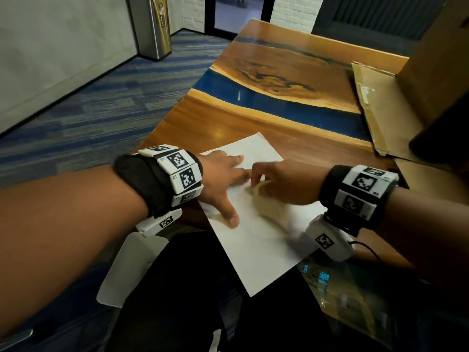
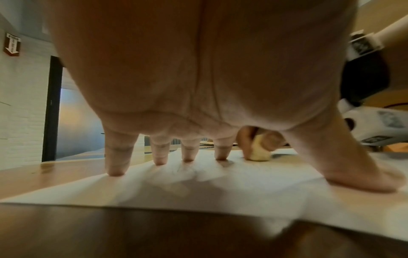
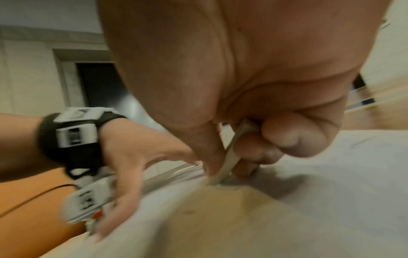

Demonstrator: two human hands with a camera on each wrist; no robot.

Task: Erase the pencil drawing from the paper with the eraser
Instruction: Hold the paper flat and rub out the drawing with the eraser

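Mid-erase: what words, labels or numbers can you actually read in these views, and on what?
"L2": on a white tile of the left wristband, beside its square code.
"R2": on a tile of the right wristband; tiny, so probable only.
"FIRE": at the top of the red wall sign with a white arrow; the rest is blurred.
Unreadable: the bin label, the clear package, and the faint marks on the paper.

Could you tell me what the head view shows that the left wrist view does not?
Only the head view shows the cardboard box, the steel bin and the paper's whole outline. Only the left wrist view shows the left hand's fingertips pressing the paper from below. Both show the right hand's grip on the eraser.
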